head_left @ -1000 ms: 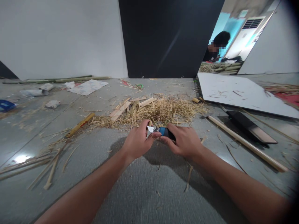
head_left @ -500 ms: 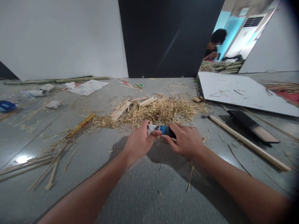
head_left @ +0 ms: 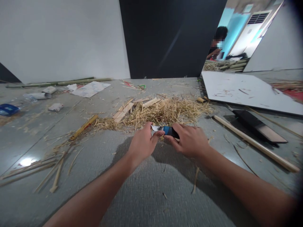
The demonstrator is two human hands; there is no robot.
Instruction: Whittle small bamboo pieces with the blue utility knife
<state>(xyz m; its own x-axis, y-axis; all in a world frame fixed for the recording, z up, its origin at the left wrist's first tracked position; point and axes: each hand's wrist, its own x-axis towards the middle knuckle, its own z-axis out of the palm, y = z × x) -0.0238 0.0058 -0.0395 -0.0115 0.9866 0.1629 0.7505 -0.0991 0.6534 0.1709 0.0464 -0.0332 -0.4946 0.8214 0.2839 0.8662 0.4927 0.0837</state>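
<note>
A utility knife [head_left: 168, 130] with a blue and black handle is held by my right hand [head_left: 190, 138], its blade pointing left. My left hand [head_left: 143, 140] is closed at the blade end, thumb and index finger bent together. A small light piece shows at its fingertips, too small to name. Both hands are near each other, just in front of a pile of straw-like shavings [head_left: 175, 110]. Flat wooden pieces [head_left: 124, 112] lie at the left of the pile.
A yellow stick [head_left: 83, 127] and thin strips [head_left: 56, 176] lie left. On the right are a pole [head_left: 255, 143], a black object [head_left: 258, 126] and a white board [head_left: 248, 93]. A person [head_left: 217, 42] is at the back right.
The view has shifted slightly, so the floor items appear a little displaced. My hands keep nearly the same pose, with the knife still in my right hand.
</note>
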